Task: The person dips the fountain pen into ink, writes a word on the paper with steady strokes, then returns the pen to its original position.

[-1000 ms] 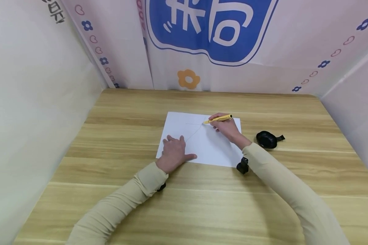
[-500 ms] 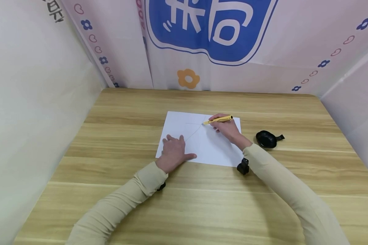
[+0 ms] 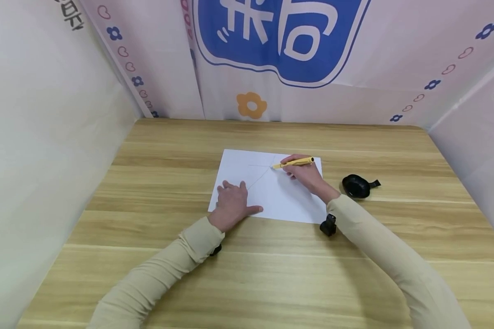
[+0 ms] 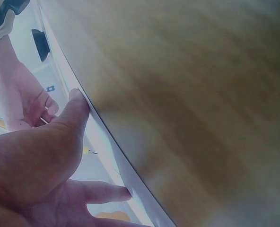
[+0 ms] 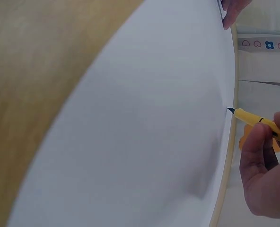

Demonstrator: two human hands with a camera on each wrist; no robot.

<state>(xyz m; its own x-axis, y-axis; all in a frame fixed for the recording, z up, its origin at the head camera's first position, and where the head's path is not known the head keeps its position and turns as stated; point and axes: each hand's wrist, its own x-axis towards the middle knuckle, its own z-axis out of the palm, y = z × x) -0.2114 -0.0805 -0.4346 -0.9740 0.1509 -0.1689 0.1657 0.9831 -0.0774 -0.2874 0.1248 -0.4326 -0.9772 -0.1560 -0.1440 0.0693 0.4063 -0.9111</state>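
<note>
A white sheet of paper [image 3: 288,196] lies on the table. My left hand [image 3: 232,203] rests on its lower left part, fingers spread and thumb out along the near edge. My right hand [image 3: 306,176] pinches a yellow fountain pen [image 3: 294,162], its dark nib at the upper right part of the sheet. The right wrist view shows the pen [image 5: 256,120] between thumb and fingers, nib at the paper. Thin lines [image 3: 259,177] mark the sheet: one roughly level, one slanting from near my left fingers up past the nib.
To the right of the paper, a black rounded object [image 3: 356,186] with a short stub lies on the wooden table [image 3: 271,278]. A black wrist device [image 3: 328,225] hangs under my right sleeve. Printed sheeting [image 3: 337,105] stands behind the table, with pale walls at both sides.
My right hand and the pen have shifted very slightly toward me and to the right over the paper. My left hand stays in place on the sheet.
</note>
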